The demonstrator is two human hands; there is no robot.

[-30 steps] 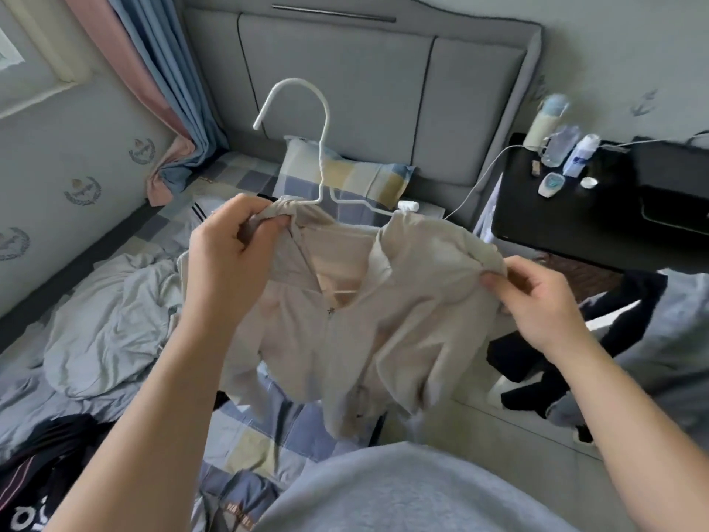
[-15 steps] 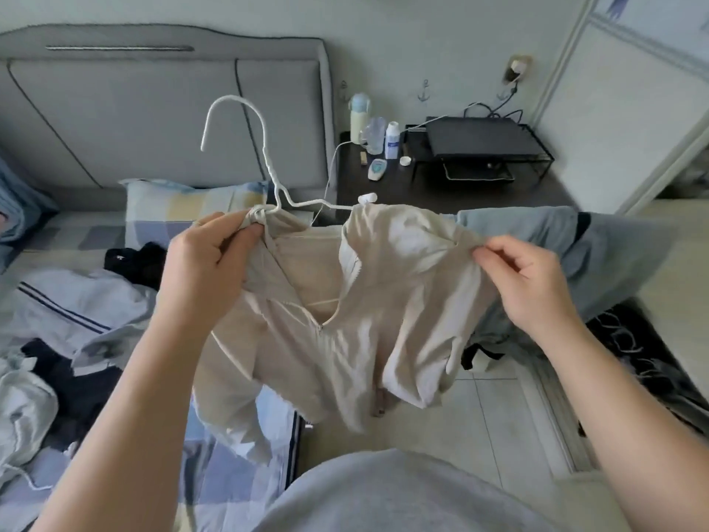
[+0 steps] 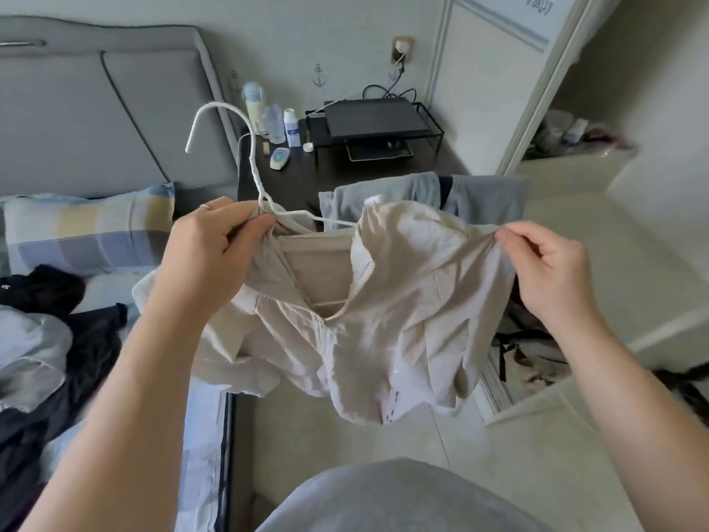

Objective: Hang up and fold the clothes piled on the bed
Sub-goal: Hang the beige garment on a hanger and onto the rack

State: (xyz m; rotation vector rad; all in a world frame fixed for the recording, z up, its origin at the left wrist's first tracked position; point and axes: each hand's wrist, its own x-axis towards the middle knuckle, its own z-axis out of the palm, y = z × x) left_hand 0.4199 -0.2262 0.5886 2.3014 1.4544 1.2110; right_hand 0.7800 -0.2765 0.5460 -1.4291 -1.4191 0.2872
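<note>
Beige jacket [image 3: 368,301] stretches between left hand [image 3: 215,255] and right hand [image 3: 544,263], both pinching it; loosening risks slipping off the hanger [image 3: 253,163].

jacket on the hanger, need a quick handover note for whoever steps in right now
Left hand: grips the jacket at its collar and the hanger at its neck.
Right hand: pinches the jacket's other shoulder, stretching it sideways.
Jacket is held in the air beside the bed, zip partly open.
Done: hanger is inside the jacket.
Left: settle the shoulders and hang it up, then sort the pile of dark and grey clothes on the bed.
</note>
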